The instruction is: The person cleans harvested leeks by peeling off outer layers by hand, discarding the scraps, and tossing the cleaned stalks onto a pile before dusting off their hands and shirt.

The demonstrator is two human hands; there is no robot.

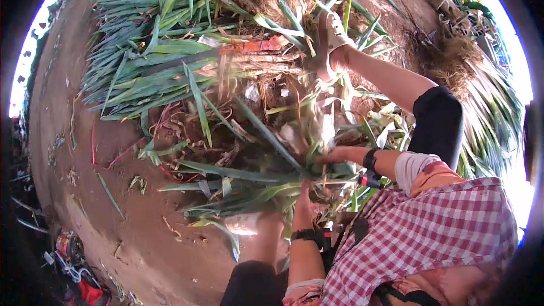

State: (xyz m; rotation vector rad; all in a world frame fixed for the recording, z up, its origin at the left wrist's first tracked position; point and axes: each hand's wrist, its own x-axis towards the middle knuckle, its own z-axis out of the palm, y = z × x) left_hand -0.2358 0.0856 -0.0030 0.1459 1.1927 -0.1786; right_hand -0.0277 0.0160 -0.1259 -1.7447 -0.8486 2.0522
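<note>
My left hand (pixel 306 186) is closed round the green tops of some leeks (pixel 241 174), whose long leaves fan out to the left. Just above it, my right hand (pixel 334 155) is also closed on leeks, at a knot of leaves and pale outer layers. Motion smears its fingertips and the pale stems (pixel 309 119) that rise from there. Loose pale and yellowed leaf layers (pixel 331 102) lie around both hands. Black bands circle both wrists.
A stack of leeks (pixel 170 73) lies at upper left, part of it bound with an orange-red band (pixel 255 45). My shoe (pixel 333 42) is beside it. More leeks (pixel 487 113) are piled at right. Red string (pixel 116 161) and leaf scraps lie on the dirt floor (pixel 130 238).
</note>
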